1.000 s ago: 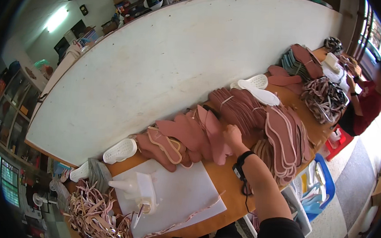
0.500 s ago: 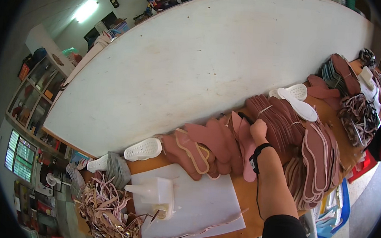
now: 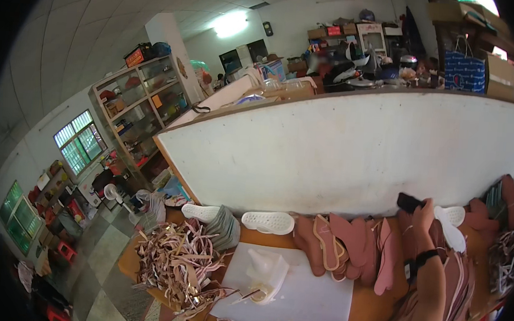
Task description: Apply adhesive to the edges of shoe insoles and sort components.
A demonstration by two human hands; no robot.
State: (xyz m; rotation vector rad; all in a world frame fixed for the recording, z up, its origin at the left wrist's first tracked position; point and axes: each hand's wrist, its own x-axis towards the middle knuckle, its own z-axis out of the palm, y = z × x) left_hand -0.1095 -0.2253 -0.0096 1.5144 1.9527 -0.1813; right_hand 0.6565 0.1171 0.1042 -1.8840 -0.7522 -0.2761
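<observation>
My right hand (image 3: 423, 215) is closed round a small black object (image 3: 409, 202), raised just above the bundled brown insoles (image 3: 408, 231) by the white partition. What kind of object it is, I cannot make out. A dark band circles that wrist. Below the forearm lies a fanned stack of brown insoles with pale edges (image 3: 456, 288). To its left, more brown insoles (image 3: 350, 235) overlap in a row. A white sole piece (image 3: 450, 230) rests just right of the hand. My left hand is out of view.
On the table a white sheet (image 3: 314, 284) bears a white plastic container (image 3: 267, 271) with a stick in it. Leather scraps (image 3: 181, 262) heap up at the left, near a grey stack (image 3: 224, 227) and a white perforated sole (image 3: 267, 222). The white partition (image 3: 341, 154) borders the far side.
My right hand has lifted from among the insoles, and the black object, earlier mostly hidden there, now shows in it. The view has tilted up, bringing in more of the room.
</observation>
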